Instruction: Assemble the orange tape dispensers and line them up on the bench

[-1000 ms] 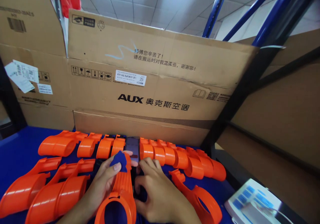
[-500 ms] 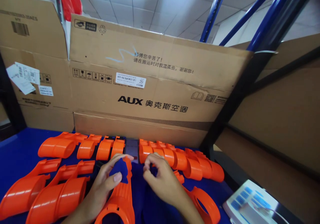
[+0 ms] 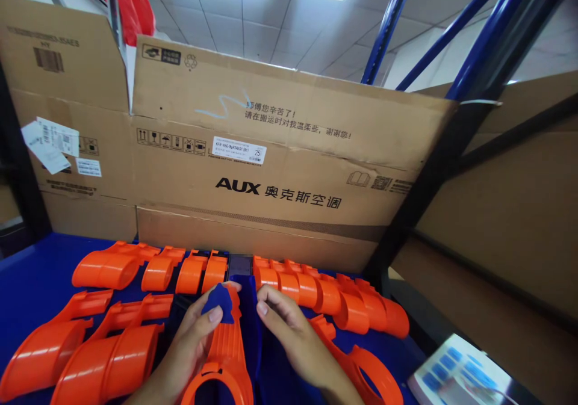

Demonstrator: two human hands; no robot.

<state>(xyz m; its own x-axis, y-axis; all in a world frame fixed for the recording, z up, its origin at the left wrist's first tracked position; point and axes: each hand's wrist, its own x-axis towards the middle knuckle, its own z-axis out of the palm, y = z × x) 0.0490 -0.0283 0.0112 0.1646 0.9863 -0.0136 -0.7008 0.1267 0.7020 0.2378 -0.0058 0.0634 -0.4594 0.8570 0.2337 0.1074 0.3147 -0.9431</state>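
My left hand is wrapped round an orange plastic part with a ring-shaped lower end. The thumb presses a small dark-blue piece against the part's upper end; I cannot tell whether that piece is attached. Just right of the part, a dark-blue sheet stands up between my hands. My right hand pinches the edge of this sheet with thumb and index finger, apart from the orange part. Behind my right wrist lies another orange ringed part.
Rows of similar orange parts lie left, with more orange parts at the back right, all on a blue surface. A dark flat object lies at the back. A white keypad device sits right. Cardboard walls the back.
My right hand's fingers have come to the blue sheet, whose edge now stands raised between the hands. My left hand keeps its hold on the orange part. The view has shifted slightly.
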